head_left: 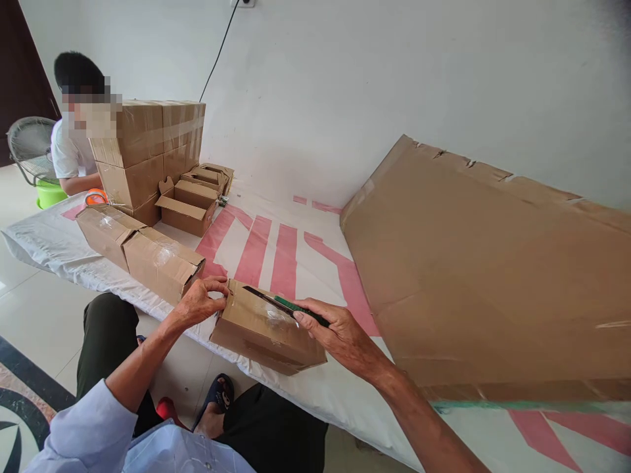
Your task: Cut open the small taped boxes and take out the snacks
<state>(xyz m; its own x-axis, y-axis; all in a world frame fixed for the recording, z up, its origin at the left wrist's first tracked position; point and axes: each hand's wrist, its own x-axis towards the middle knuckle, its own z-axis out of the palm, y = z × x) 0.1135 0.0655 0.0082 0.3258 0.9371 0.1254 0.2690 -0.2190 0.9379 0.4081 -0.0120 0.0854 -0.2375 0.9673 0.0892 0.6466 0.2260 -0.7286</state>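
Observation:
My right hand (332, 332) is closed around a utility knife (300, 307) with a green and black handle. Its long dark blade points left, above the top of a small cardboard box (276, 328). Clear tape shines on that box's upper face. At the box's left end, my left hand (202, 302) pinches the edge between thumb and bent fingers; exactly what lies between the fingertips is hard to see. Just beyond the left hand, two similar taped boxes (160, 256) lie end to end along the table's front edge.
Stacked taped cartons (142, 138) stand at the back left, with opened boxes (187, 203) beside them. A large cardboard sheet (493, 276) leans at the right. Pink strips mark the white table cover (315, 263). A person in white (71, 151) sits behind the stack, near a fan (32, 148).

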